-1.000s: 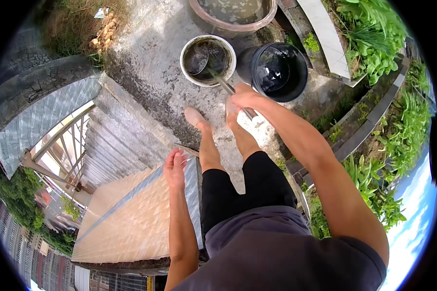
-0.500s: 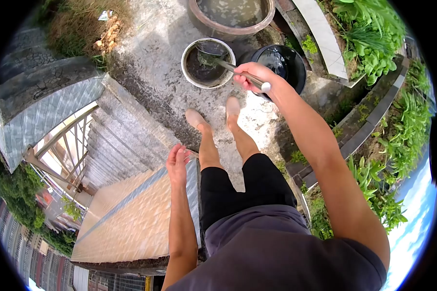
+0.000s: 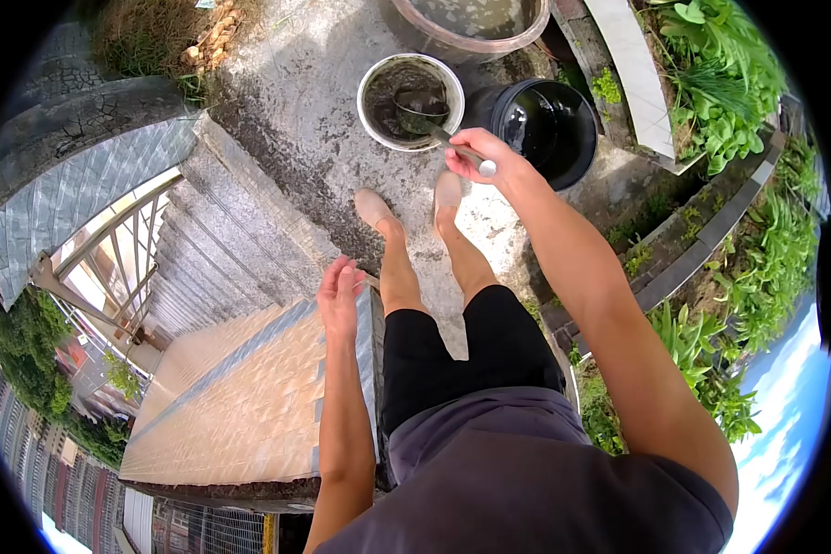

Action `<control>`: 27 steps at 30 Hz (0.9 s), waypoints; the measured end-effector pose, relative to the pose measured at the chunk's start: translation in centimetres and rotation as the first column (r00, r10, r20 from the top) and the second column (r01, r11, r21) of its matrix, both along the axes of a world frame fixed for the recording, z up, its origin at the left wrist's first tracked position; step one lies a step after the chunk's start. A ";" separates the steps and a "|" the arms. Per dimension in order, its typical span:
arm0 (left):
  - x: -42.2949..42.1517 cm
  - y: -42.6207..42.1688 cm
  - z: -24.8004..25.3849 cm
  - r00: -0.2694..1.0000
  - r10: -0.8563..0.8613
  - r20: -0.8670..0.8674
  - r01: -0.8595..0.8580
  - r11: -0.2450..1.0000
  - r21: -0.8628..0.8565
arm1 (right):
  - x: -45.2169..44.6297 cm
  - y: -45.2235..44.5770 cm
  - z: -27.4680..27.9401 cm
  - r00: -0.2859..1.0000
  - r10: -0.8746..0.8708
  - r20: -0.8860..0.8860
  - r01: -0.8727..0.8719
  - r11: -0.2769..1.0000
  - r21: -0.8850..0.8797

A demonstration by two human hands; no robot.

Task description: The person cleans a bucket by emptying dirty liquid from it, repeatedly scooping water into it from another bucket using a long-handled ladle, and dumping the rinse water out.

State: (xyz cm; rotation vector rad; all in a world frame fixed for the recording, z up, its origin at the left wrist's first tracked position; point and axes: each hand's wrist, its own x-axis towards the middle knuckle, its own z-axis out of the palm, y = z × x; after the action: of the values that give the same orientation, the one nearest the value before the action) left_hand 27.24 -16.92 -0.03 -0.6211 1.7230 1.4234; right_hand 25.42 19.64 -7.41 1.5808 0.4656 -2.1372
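My right hand (image 3: 480, 155) is wrapped round the handle of a ladle (image 3: 440, 135). The handle slants down and away, and its pale round end shows at my wrist. Inside a white-rimmed bucket (image 3: 365, 109), the ladle's dark bowl sits in murky, dark contents; its exact shape is hard to make out. A black tub (image 3: 589, 138) stands just right of the bucket, with shiny dark liquid inside. My left hand (image 3: 342, 294) hangs at the left with nothing in it, its fingers loosely bent and apart.
Behind the bucket is a large round basin (image 3: 526, 39) of cloudy water. Stairs (image 3: 222, 240) drop away at the left beside a metal railing (image 3: 111, 235) and a tiled wall (image 3: 240, 406). Planting beds with a stone edge (image 3: 632, 78) line the right.
The ladle's bowl has shifted within the bucket and its handle is steeper. My right hand has moved slightly left and nearer the bucket, while my left hand stays about where it was.
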 end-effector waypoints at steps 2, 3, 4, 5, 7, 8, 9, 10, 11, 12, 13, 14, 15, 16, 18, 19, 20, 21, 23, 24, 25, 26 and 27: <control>0.2 -0.3 -0.3 0.998 0.058 0.010 -0.058 0.998 0.012 | -0.1 -0.9 -1.3 0.993 0.114 0.033 -0.116 0.991 0.066; 0.4 -0.5 -0.4 0.998 0.066 0.016 -0.067 0.998 0.011 | 0.2 -1.5 -1.9 0.992 0.122 0.039 -0.125 0.990 0.064; 0.4 -0.7 -0.6 0.997 0.069 0.017 -0.069 0.998 0.011 | 0.2 -2.0 -2.5 0.978 0.195 0.069 -0.204 0.967 0.152; 0.6 -1.0 -0.7 0.997 0.071 0.019 -0.071 0.997 0.009 | 0.2 -2.5 -2.7 0.959 0.264 0.105 -0.282 0.931 0.233; 0.7 -1.8 -0.9 0.996 0.081 0.029 -0.081 0.997 0.002 | -0.6 -2.7 -3.3 0.934 0.324 0.148 -0.350 0.911 0.217; 0.8 -2.3 -0.8 0.996 0.082 0.034 -0.082 0.997 -0.004 | -1.1 -3.0 -3.9 0.899 0.396 0.185 -0.433 0.869 0.239; 0.9 -2.7 -0.8 0.995 0.088 0.038 -0.088 0.996 -0.011 | -1.4 -3.3 -4.5 0.857 0.464 0.224 -0.511 0.820 0.256; 0.8 -3.0 -0.8 0.995 0.095 0.031 -0.095 0.995 -0.016 | -1.8 -4.0 -5.1 0.802 0.529 0.276 -0.597 0.731 0.332; 1.0 -3.3 -1.0 0.995 0.099 0.027 -0.098 0.995 -0.016 | -1.7 -4.3 -5.1 0.800 0.531 0.280 -0.600 0.729 0.329; 1.1 -3.5 -1.1 0.994 0.102 0.028 -0.102 0.995 -0.014 | -1.8 -4.4 -5.0 0.773 0.582 0.252 -0.633 0.687 0.356; 1.1 -3.5 -1.3 0.993 0.111 0.027 -0.111 0.994 -0.023 | -2.0 -4.2 -4.8 0.743 0.631 0.224 -0.662 0.641 0.389; 1.1 -3.7 -1.3 0.993 0.116 0.029 -0.115 0.993 -0.037 | -1.6 -3.8 -4.8 0.739 0.651 0.174 -0.659 0.644 0.389; 1.2 -3.9 -1.3 0.993 0.115 0.029 -0.114 0.993 -0.041 | -1.2 -3.4 -4.8 0.739 0.651 0.172 -0.658 0.646 0.387; 1.3 -3.9 -1.4 0.993 0.117 0.023 -0.117 0.993 -0.030 | -0.7 -3.0 -4.7 0.769 0.628 0.122 -0.617 0.679 0.398; 1.8 -3.5 -1.4 0.993 0.113 0.022 -0.112 0.994 -0.017 | 0.2 -2.3 -4.3 0.799 0.597 0.077 -0.572 0.713 0.405; 2.0 -3.2 -1.5 0.994 0.106 0.031 -0.105 0.994 -0.040 | 0.5 -1.9 -4.0 0.817 0.573 0.071 -0.549 0.733 0.402; 2.2 -3.0 -1.6 0.994 0.099 0.038 -0.097 0.993 -0.061 | 0.7 -1.5 -3.5 0.834 0.548 0.065 -0.525 0.751 0.401; 2.4 -2.7 -1.7 0.995 0.093 0.037 -0.090 0.994 -0.062 | 1.0 -1.1 -2.8 0.838 0.543 0.064 -0.519 0.755 0.401; 2.8 -1.9 -1.7 0.998 0.049 0.050 -0.046 0.997 -0.061 | 1.8 -0.1 -1.6 0.782 0.623 0.009 -0.570 0.710 0.413; 3.0 -1.5 -1.6 0.998 0.042 0.049 -0.039 0.997 -0.062 | 2.2 0.5 -1.1 0.786 0.618 0.008 -0.565 0.714 0.413; 3.2 -1.0 -1.5 0.998 0.040 0.055 -0.037 0.997 -0.061 | 2.5 1.2 -0.6 0.732 0.681 -0.007 -0.618 0.668 0.416; 3.2 -0.3 -1.4 0.997 0.039 0.060 -0.036 0.998 -0.058 | 2.8 1.9 -0.1 0.671 0.741 -0.021 -0.666 0.616 0.421; 3.3 0.3 -1.3 0.998 0.034 0.058 -0.031 0.998 -0.057 | 2.9 2.5 1.0 0.675 0.737 -0.021 -0.662 0.619 0.423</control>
State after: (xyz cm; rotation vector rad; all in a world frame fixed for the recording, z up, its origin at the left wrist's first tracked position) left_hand 30.52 -16.60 -1.31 -0.7176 1.7184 1.3693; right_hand 28.33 22.14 -6.45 1.0592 1.3980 -1.6097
